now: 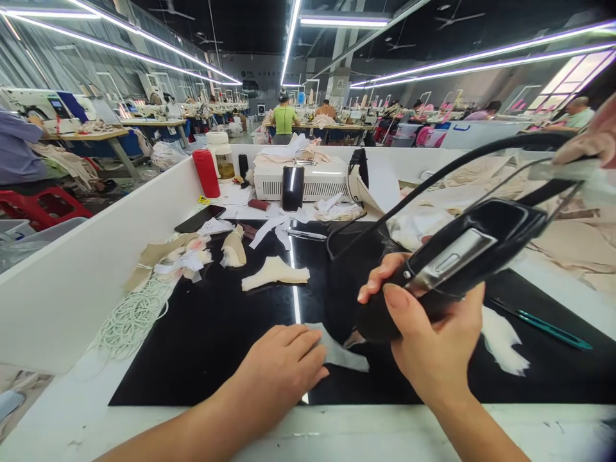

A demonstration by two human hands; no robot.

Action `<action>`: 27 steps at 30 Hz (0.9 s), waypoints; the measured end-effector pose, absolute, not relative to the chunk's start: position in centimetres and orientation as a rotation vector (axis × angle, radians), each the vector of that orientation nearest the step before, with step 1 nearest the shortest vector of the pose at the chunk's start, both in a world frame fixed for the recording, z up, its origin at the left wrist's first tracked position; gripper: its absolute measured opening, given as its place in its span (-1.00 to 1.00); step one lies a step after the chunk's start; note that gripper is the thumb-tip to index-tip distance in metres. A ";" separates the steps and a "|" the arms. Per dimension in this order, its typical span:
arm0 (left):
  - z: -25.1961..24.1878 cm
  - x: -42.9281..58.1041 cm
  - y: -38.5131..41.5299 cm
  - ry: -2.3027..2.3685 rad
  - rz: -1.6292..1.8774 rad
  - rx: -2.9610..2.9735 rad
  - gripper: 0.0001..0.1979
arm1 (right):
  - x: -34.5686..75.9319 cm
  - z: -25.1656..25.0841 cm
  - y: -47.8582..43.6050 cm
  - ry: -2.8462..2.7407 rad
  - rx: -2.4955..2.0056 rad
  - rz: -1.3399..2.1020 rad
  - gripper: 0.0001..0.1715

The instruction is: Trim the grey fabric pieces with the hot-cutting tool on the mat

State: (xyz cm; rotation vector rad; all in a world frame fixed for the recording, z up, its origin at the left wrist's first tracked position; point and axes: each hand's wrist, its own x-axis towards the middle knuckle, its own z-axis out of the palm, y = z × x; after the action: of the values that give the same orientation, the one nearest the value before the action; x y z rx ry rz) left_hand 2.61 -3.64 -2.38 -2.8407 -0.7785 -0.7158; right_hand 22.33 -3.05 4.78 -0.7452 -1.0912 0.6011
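My right hand (437,346) is wrapped around a black corded handheld power tool (462,250) with a silver plate on its side. Its metal tip (355,339) points down near the right end of a curved grey fabric piece (339,350); whether they touch I cannot tell. Fingers lying over the left part of that piece, my left hand (283,362) presses it onto the glossy black mat (202,359). Farther back on the mat lies a cream cut piece (275,273). A white scrap (503,340) and teal tweezers (553,328) are to the right of my right hand.
The tool's black cord (414,186) arcs to the upper right. Pale green cord (135,314) and scraps lie left, inside a white side wall (96,282). A propped phone (292,188), white vented box (327,179) and red cup (206,173) stand behind. People sit farther off.
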 end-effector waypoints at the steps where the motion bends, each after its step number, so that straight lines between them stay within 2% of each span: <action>1: -2.3 2.6 -3.6 -0.774 -0.717 -2.841 -0.79 | 22.6 4.6 -3.4 -1.101 -0.752 0.602 -0.47; 5: -1.9 2.3 -3.4 -0.747 -0.735 -2.850 -0.75 | 23.8 4.3 -4.8 -1.118 -0.790 0.564 -0.58; 9: -1.7 2.1 -3.3 -0.706 -0.756 -2.825 -0.78 | 24.5 4.4 -5.4 -1.097 -0.800 0.521 -0.61; 16: -1.1 3.6 -3.1 -0.582 -0.743 -2.873 -0.83 | 24.6 4.2 -5.0 -1.070 -0.778 0.499 -0.55; 27: -2.1 5.8 -3.2 -0.572 -0.682 -2.991 -0.78 | 23.9 4.0 -4.5 -1.004 -0.802 0.475 -0.53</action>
State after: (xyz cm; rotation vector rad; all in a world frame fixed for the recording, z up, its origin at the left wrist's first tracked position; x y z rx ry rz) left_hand 5.75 -3.16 -2.13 -2.9906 -0.5722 -0.6817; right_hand 23.89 -4.52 4.02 -0.8021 -1.0043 0.4745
